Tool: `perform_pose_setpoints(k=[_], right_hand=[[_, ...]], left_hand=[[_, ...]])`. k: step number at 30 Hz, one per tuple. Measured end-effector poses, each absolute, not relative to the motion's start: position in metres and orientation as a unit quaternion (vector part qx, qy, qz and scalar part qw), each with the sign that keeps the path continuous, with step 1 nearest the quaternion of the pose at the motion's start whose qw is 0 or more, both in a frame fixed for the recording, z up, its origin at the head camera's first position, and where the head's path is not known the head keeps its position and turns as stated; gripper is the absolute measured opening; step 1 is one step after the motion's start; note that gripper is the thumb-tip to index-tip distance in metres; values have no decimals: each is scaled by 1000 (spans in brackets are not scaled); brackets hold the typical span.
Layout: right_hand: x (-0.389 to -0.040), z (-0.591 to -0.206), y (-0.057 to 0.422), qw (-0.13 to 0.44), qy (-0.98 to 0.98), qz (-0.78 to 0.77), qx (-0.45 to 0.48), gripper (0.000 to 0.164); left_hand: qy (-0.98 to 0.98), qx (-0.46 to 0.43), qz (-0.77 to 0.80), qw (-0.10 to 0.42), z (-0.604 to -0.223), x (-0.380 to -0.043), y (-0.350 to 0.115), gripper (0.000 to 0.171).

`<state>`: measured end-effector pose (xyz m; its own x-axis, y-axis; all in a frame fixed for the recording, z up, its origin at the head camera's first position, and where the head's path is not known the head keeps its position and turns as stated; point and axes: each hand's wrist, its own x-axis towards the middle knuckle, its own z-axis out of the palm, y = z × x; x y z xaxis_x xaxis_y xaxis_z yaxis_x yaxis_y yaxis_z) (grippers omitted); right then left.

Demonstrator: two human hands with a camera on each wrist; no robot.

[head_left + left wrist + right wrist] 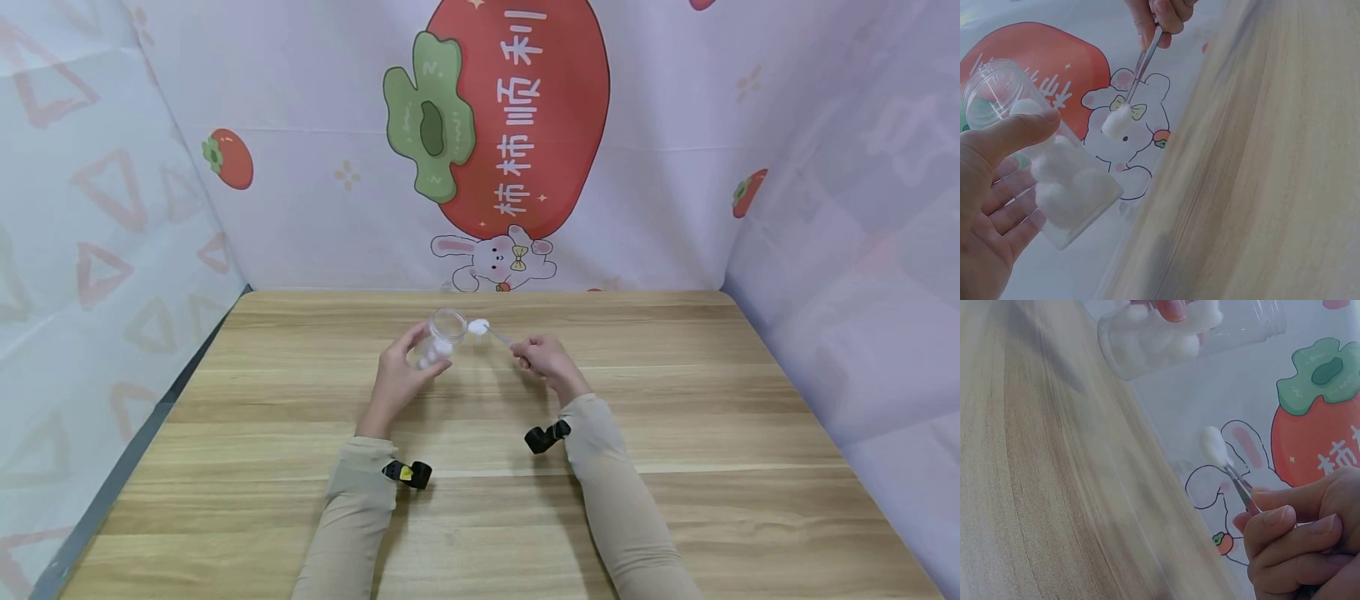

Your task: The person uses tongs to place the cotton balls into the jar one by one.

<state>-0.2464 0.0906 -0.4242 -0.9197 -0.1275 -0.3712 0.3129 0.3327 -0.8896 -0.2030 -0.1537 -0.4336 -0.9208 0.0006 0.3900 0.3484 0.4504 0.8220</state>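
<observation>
My left hand (401, 375) grips a clear open-topped jar (447, 323) above the table, its mouth tilted away. Several white cotton balls (1072, 187) fill the lower part of the jar, and the thumb lies across its side in the left wrist view. To the right of the jar, my right hand (550, 360) pinches metal tweezers (1241, 487). A single cotton ball (1212, 445) is held at the tweezers' tips, outside the jar and apart from it.
The wooden table (480, 517) spans the space below both hands. Behind it hangs a white cloth backdrop (300, 208) printed with a red persimmon and a rabbit. Cloth walls stand at both sides. Each sleeve carries a small black wrist camera (547, 435).
</observation>
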Motion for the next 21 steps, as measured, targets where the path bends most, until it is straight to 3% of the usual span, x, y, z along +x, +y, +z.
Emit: perform_pose_setpoints(k=[21], right_hand=[[-239, -411, 96, 177, 793, -581, 35, 24]], left_hand=[[-833, -103, -518, 166, -435, -202, -153, 66]])
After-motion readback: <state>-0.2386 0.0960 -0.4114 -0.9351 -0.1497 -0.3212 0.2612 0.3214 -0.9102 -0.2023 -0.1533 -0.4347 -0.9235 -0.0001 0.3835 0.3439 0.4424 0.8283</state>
